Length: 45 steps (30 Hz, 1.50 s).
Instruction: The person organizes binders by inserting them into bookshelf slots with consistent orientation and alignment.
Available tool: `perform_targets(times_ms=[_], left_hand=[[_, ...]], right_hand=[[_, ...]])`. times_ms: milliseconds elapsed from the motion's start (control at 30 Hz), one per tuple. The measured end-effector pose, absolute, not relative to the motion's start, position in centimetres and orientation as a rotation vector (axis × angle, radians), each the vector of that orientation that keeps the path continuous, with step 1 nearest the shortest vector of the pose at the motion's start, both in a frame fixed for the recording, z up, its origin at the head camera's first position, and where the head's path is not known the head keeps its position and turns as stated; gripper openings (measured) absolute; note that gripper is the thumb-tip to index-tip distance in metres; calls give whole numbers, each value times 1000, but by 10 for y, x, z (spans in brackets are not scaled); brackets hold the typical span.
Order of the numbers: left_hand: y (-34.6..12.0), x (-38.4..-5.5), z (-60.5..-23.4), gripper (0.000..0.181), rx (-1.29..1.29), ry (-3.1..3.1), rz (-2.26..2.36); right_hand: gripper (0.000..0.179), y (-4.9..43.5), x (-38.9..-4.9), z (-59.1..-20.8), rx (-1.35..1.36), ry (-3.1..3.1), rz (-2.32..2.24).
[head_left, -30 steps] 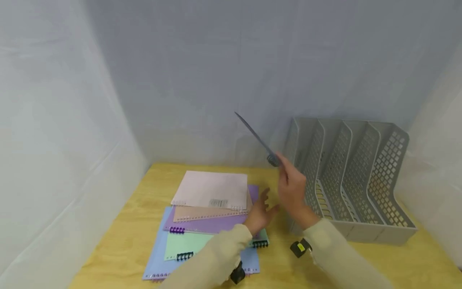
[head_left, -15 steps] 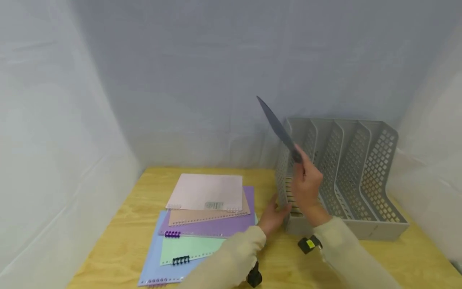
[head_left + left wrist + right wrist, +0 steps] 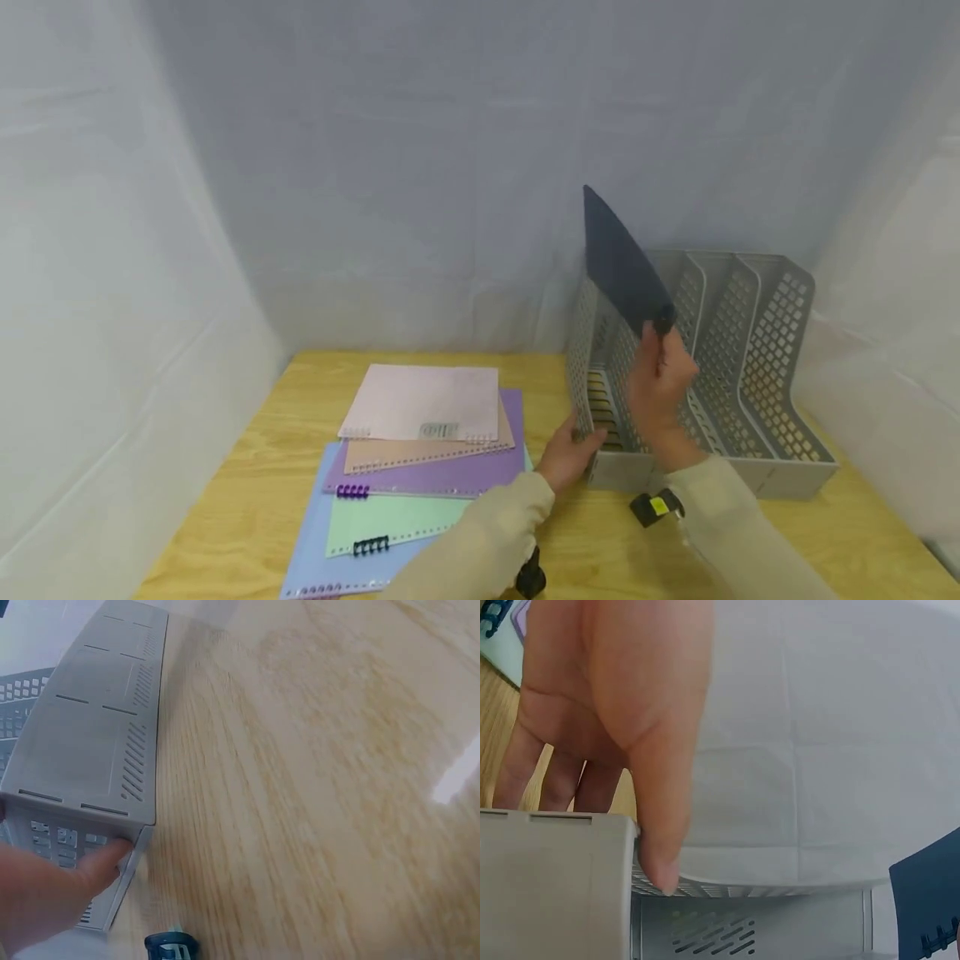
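Observation:
A dark blue spiral notebook (image 3: 621,258) is held up by my right hand (image 3: 662,387), which grips it at its black coil edge. It leans, its far corner high, above the left compartments of a grey file organizer (image 3: 795,479). My left hand (image 3: 567,454) grips the front left corner of the organizer's side wall. In the right wrist view, the left thumb (image 3: 660,847) is inside the wall and the other fingers are outside. That view also catches part of the notebook (image 3: 930,892) at its right edge. The left wrist view has the organizer's front panel (image 3: 82,735).
Left on the wooden table (image 3: 225,500) lies a pile of spiral notebooks: pale pink (image 3: 423,400) on top, then beige (image 3: 375,456), purple (image 3: 420,481), mint green (image 3: 420,512) and light blue (image 3: 307,517). Pale sheeting (image 3: 375,167) hangs behind and at both sides.
My right hand has carried the dark blue notebook rightward over the organizer and turned it so more of its cover shows. My left hand has moved right from beside the pile onto the organizer's corner.

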<state>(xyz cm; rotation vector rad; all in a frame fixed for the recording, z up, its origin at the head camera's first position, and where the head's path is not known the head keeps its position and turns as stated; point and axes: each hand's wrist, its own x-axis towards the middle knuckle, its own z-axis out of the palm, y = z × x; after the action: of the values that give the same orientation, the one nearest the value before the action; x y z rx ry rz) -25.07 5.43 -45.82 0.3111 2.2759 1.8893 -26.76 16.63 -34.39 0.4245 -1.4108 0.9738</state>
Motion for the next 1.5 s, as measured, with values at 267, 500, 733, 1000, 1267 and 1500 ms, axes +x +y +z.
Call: perform_targets(times_ms=[267, 500, 733, 1000, 1267, 1500], left_hand=[[54, -250, -456, 62, 375, 2258, 1905], [54, -248, -454, 62, 378, 2223, 1909], [54, -251, -456, 60, 395, 2197, 1935], [52, -253, -460, 65, 390, 2185, 1939], [57, -252, -466, 65, 424, 2183, 1935], [59, -253, -463, 68, 459, 2218, 1862]], right_hand=[[25, 175, -247, -327, 338, -1332, 1066], [28, 197, -254, -326, 236, -1300, 1108], [26, 224, -263, -326, -83, -1289, 1073], [26, 244, -265, -324, -131, -1347, 1094], [19, 262, -265, -329, -275, -1331, 1088], [19, 276, -264, -329, -283, -1333, 1067]])
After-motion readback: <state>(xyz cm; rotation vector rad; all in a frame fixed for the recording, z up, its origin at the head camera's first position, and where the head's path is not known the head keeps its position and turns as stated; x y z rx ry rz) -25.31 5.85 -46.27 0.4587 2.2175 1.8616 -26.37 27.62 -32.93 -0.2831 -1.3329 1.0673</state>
